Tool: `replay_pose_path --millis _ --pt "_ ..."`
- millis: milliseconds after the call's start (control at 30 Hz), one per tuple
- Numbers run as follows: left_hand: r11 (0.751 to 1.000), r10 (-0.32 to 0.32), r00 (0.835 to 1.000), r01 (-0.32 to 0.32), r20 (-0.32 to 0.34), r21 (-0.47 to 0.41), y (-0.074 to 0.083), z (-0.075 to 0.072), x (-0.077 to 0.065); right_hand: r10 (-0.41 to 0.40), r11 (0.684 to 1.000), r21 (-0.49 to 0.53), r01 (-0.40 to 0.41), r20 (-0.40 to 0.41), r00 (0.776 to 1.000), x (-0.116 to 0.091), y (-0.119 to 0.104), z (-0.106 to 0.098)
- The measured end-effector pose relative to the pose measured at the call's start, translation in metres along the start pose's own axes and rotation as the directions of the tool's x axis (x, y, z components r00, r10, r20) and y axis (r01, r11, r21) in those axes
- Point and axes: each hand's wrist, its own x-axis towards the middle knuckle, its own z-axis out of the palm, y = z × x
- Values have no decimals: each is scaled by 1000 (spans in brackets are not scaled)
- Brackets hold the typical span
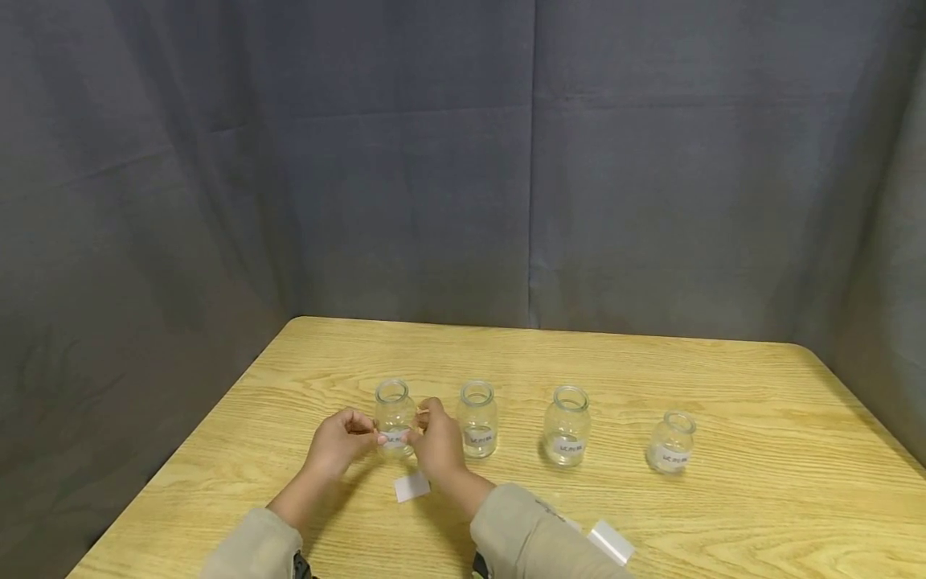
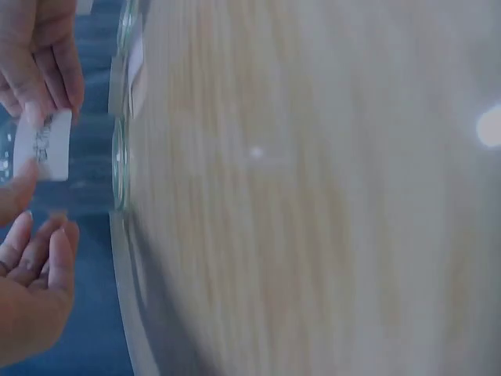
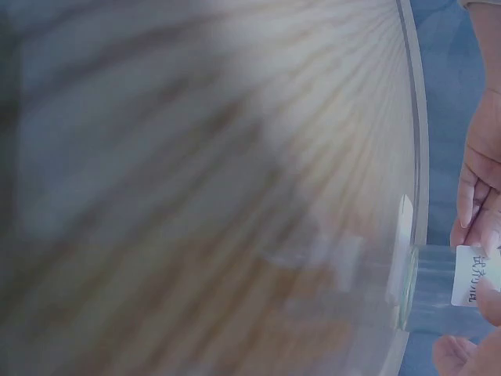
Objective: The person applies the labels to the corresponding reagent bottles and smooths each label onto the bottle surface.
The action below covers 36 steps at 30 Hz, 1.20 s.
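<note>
The leftmost clear glass jar (image 1: 394, 412) stands upright, with a white handwritten label (image 2: 48, 149) across its front. My left hand (image 1: 338, 445) is at the jar's left side, its thumb on one end of the label and its curled fingers beside the glass. From the right side, my right hand (image 1: 440, 444) presses its thumb on the label's other end, with its fingers bent around that side of the jar. The left wrist view shows both thumbs on the label. Parts of the jar's sides are hidden by the fingers.
Right of the hands stand three more labelled glass jars (image 1: 477, 414), (image 1: 567, 422), (image 1: 671, 441), the last one shorter. A white paper piece (image 1: 411, 486) lies in front of the leftmost jar; another white piece (image 1: 611, 542) lies by the right sleeve. Dark cloth (image 1: 434, 201) surrounds the wooden table (image 1: 760, 515).
</note>
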Motion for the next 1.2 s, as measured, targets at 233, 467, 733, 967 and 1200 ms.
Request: replay_pose_path --millis 233,467,733,967,1200 --pt "995 66 992 -74 106 67 0 -5 12 -6 1000 7 6 7 1000 1 1 -1" --pt "995 104 981 -104 164 -10 -2 -3 18 32 998 57 -33 14 999 2 5 -2" --pt "995 87 984 -92 155 29 -2 0 19 31 999 20 -31 25 999 3 8 -6" --pt "997 71 982 -77 175 26 0 1 21 54 998 -33 -52 62 997 0 4 -10" --pt "999 31 978 -37 205 24 0 -12 20 -69 995 -58 86 249 966 -14 -3 -37"
